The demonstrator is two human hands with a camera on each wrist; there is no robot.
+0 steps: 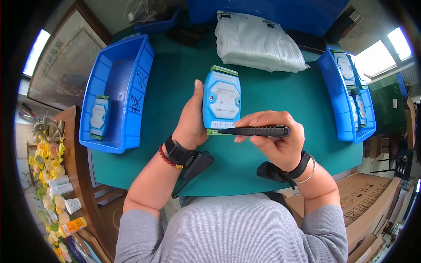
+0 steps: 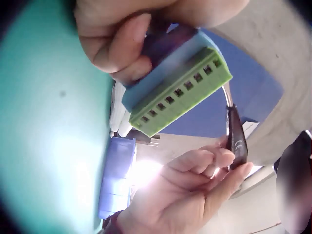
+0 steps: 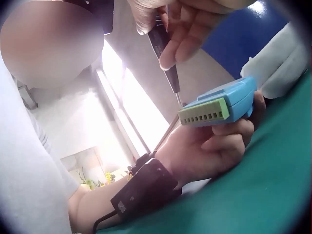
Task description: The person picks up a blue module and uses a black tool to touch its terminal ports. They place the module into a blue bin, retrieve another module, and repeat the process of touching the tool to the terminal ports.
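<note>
My left hand [image 1: 189, 120] holds a light-blue electronic module [image 1: 222, 98] with a pale printed label over the green table. Green terminal blocks line its two ends; the near terminal block [image 2: 183, 92] shows a row of square openings in the left wrist view. In my right hand [image 1: 280, 138], thumb and fingers pinch a small screwdriver [image 1: 263, 130] by its black handle. Its thin metal shaft [image 3: 178, 99] reaches down to one end of that terminal block in the right wrist view, with the tip right at the block's upper side.
At the left stands a blue bin [image 1: 133, 94] with one similar module [image 1: 100, 117] inside. Several more modules [image 1: 345, 68] lie in another blue bin [image 1: 331, 94] at the right. A stack of white plastic bags [image 1: 261, 44] lies at the back of the green table [image 1: 171, 79].
</note>
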